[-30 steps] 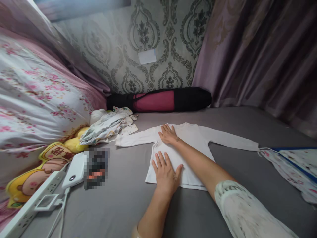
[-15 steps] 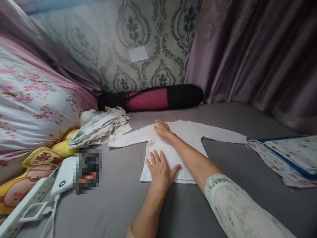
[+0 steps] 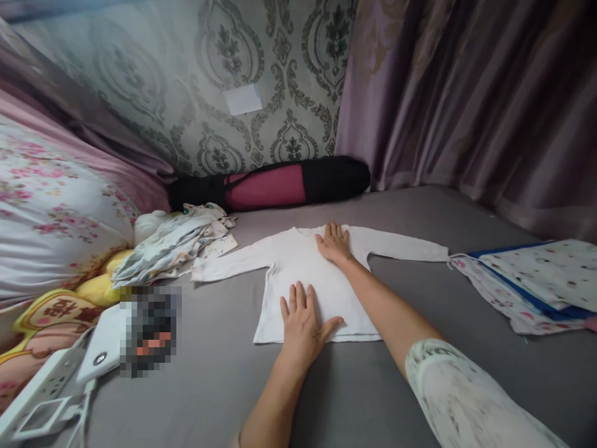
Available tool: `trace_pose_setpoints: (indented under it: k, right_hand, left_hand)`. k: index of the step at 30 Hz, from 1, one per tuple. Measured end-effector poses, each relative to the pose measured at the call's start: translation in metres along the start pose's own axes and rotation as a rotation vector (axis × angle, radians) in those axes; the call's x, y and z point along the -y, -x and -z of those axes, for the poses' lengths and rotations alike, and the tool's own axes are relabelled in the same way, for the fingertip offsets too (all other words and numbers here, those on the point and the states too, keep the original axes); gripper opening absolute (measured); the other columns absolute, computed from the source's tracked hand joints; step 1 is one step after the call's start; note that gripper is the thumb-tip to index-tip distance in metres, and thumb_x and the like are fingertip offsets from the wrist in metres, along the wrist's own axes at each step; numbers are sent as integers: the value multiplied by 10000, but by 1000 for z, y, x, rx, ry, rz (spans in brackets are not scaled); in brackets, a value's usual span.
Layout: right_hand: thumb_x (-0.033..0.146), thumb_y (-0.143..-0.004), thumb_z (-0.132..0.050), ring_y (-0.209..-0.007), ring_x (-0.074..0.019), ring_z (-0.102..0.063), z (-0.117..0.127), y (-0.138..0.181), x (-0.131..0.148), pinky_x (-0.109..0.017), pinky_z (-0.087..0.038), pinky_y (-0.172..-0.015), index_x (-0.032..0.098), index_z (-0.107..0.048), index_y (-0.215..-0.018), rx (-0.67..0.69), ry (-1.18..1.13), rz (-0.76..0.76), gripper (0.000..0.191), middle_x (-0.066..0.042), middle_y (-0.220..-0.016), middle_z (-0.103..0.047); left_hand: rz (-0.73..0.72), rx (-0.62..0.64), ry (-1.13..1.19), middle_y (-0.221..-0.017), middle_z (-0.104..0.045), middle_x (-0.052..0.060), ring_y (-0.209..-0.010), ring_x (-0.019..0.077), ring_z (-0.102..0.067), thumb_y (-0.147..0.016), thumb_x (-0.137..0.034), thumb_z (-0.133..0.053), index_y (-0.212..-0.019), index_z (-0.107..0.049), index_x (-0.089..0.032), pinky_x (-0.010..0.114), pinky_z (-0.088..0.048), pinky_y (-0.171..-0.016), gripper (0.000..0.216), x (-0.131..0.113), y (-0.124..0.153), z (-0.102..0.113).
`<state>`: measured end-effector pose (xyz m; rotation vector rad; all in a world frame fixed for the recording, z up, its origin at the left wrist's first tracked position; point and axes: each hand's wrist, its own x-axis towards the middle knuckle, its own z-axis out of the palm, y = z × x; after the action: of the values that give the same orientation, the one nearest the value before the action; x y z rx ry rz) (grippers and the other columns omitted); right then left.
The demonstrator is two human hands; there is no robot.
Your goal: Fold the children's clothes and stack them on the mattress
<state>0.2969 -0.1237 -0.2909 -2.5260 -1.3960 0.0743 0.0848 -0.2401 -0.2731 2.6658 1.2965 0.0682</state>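
Note:
A small white long-sleeved shirt (image 3: 293,267) lies spread flat on the grey bedsheet (image 3: 205,386), its sleeves stretched out to both sides and its hem toward me. My left hand (image 3: 302,320) rests palm down on the lower part of the shirt, fingers spread. Farther up, near the collar on the right, my right hand (image 3: 334,241) presses flat on the fabric with its fingers apart. Neither hand grips the cloth.
On the right lie flat folded clothes (image 3: 545,280), touching the right cuff. Crumpled patterned clothes (image 3: 172,242) sit at the left sleeve. A black-and-pink long bag (image 3: 265,186) lies along the wall. A white power bank (image 3: 105,342) and power strip (image 3: 41,389) are at left.
My right hand has slid right across the upper shirt, from the left shoulder area to the right of the collar. My left hand stays on the lower part. The view has shifted slightly.

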Motion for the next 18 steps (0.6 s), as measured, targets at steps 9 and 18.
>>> trace_pose_setpoints:
  k: [9, 18]
  right_hand:
    - [484, -932, -422, -1481, -273, -39, 25, 16, -12, -464, -79, -1174, 155, -278, -1515, 140, -135, 155, 686, -143, -1619, -65]
    - [500, -992, -264, -1482, -257, -49, 40, 141, -25, -480, 7, -1182, 147, -281, -1525, 271, -81, 590, 640, -137, -1607, -126]
  left_hand:
    - [8, -42, -1, -1529, -343, 196, -1435, 336, -274, -968, -515, -342, -1420, -424, -117, 566, -266, -1126, 608, 4, -1, 4]
    - [-2, -95, -1, -1510, -395, 161, -1414, 274, -333, -892, -117, -337, -1412, -418, -106, 512, -293, -1135, 527, 14, -2, -3]
